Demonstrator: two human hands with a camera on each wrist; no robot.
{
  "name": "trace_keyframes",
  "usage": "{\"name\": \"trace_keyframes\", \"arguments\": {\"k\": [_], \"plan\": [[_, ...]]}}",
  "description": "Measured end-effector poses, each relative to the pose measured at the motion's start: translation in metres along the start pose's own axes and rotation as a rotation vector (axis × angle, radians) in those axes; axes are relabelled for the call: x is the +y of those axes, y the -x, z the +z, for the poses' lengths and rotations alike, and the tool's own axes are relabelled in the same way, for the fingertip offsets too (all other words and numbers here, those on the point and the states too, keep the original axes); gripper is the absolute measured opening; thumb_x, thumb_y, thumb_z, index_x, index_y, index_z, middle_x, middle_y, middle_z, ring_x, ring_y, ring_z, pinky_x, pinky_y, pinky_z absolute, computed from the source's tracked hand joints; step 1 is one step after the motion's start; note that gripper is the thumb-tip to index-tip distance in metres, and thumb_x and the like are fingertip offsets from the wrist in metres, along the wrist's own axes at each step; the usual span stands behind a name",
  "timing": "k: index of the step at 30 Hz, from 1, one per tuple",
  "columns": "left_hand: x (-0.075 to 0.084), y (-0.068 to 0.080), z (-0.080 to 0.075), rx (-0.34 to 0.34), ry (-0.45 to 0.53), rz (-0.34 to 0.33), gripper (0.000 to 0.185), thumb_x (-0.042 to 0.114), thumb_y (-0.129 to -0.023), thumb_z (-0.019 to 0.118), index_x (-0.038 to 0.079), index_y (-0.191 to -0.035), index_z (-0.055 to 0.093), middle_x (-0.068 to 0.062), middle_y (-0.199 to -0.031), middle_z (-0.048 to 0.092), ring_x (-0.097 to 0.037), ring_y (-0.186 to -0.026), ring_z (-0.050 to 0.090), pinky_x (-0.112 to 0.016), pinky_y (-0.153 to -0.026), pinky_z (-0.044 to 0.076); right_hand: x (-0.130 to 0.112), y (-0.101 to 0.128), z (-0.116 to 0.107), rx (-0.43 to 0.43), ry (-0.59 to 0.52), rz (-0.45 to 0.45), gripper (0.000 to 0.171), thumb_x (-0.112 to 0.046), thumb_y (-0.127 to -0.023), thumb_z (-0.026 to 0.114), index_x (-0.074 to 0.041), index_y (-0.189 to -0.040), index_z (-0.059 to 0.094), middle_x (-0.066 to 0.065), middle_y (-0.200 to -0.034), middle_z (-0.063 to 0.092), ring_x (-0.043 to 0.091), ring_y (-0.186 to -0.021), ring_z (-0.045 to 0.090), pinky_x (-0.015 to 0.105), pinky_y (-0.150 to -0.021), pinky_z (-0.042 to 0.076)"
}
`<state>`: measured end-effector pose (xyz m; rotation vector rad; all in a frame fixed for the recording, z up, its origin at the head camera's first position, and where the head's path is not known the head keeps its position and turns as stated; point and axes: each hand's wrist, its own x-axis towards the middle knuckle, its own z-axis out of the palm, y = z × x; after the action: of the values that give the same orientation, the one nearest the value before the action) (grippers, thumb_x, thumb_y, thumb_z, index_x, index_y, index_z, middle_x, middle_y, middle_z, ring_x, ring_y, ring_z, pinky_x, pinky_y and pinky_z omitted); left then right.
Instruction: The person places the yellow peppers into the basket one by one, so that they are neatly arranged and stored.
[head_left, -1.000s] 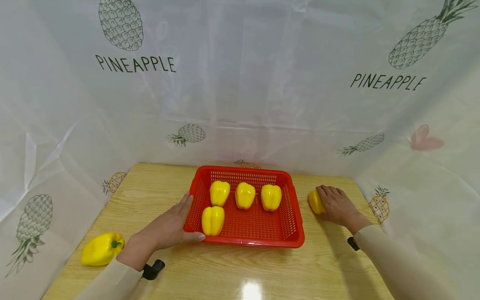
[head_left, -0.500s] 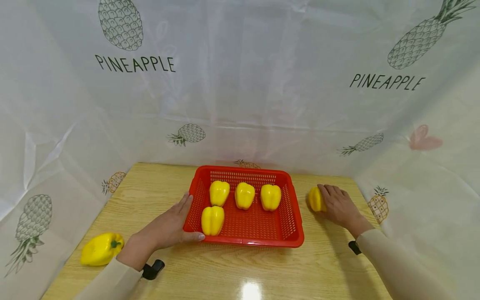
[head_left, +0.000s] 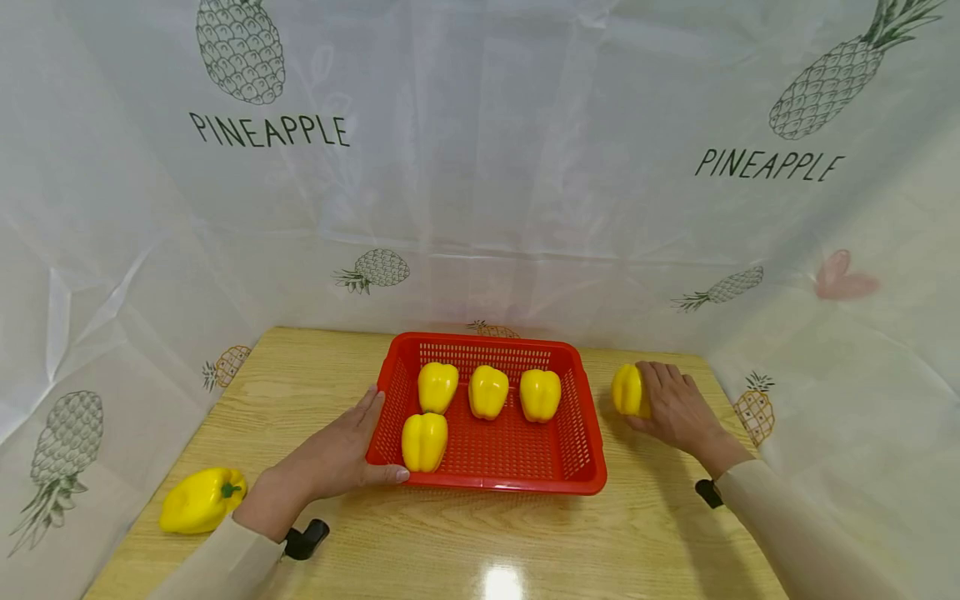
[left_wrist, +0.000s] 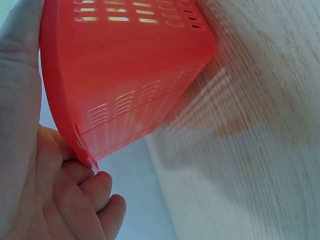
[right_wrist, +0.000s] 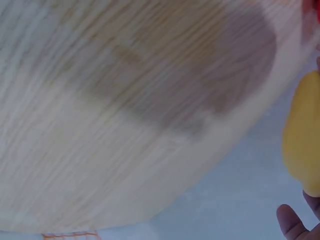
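Backdrop: white sheeting (head_left: 480,208) printed with pineapples and the word PINEAPPLE is hung behind and at both sides of a wooden table (head_left: 480,542).
Left edge: one yellow pepper (head_left: 197,500) with a green stem is laid on its side at the table's left edge, well apart from the basket.
Left hand: the left hand (head_left: 330,458) is laid against the left wall of the basket, fingers straight along the rim and the thumb stretched along the front edge; in the left wrist view the palm (left_wrist: 30,165) is seen pressed to the red plastic.
Basket: a red slotted basket (head_left: 577,450) is set at the middle of the table, toward the back edge; three peppers (head_left: 487,390) are lined along its back wall and a fourth (head_left: 424,442) is placed in its front-left corner.
Right hand: the right hand (head_left: 675,408) is curled round a pepper (head_left: 626,390), held just beside the basket's right wall near the back-right corner of the table.
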<state>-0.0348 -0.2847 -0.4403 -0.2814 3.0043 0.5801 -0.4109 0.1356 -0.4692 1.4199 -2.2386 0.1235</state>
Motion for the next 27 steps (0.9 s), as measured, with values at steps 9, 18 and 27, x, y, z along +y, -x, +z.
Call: {"name": "trace_keyframes", "arguments": {"k": [9,18,27], "plan": [[-0.004,-0.001,0.004,-0.006,0.012,-0.019,0.138,0.089,-0.078,0.063,-0.003,-0.167,0.013,-0.022,-0.177,0.008,-0.049,-0.156,0.031,-0.059,-0.120,0.041,-0.011,-0.019,-0.013,0.114,-0.062,-0.073,0.083,-0.052,-0.084,0.069,0.013,-0.131,0.047,0.030,-0.112,0.056,0.044,-0.097,0.056,0.055,-0.080,0.057],[-0.003,-0.002,0.005,-0.005,0.021,-0.019,0.136,0.088,-0.078,0.064,-0.002,-0.167,0.014,-0.021,-0.177,0.008,-0.048,-0.156,0.031,-0.059,-0.119,0.042,-0.031,-0.035,-0.036,0.091,-0.122,-0.061,0.085,-0.040,-0.077,0.083,0.010,-0.134,0.044,0.029,-0.119,0.052,0.043,-0.106,0.051,0.052,-0.084,0.057],[-0.003,-0.001,0.003,0.006,0.015,-0.001,0.135,0.087,-0.080,0.064,-0.004,-0.167,0.015,-0.023,-0.176,0.010,-0.050,-0.154,0.033,-0.059,-0.118,0.043,-0.072,-0.061,-0.055,0.076,-0.152,-0.082,0.090,-0.036,-0.075,0.091,0.007,-0.137,0.043,0.026,-0.121,0.052,0.043,-0.109,0.050,0.052,-0.090,0.054]]}}
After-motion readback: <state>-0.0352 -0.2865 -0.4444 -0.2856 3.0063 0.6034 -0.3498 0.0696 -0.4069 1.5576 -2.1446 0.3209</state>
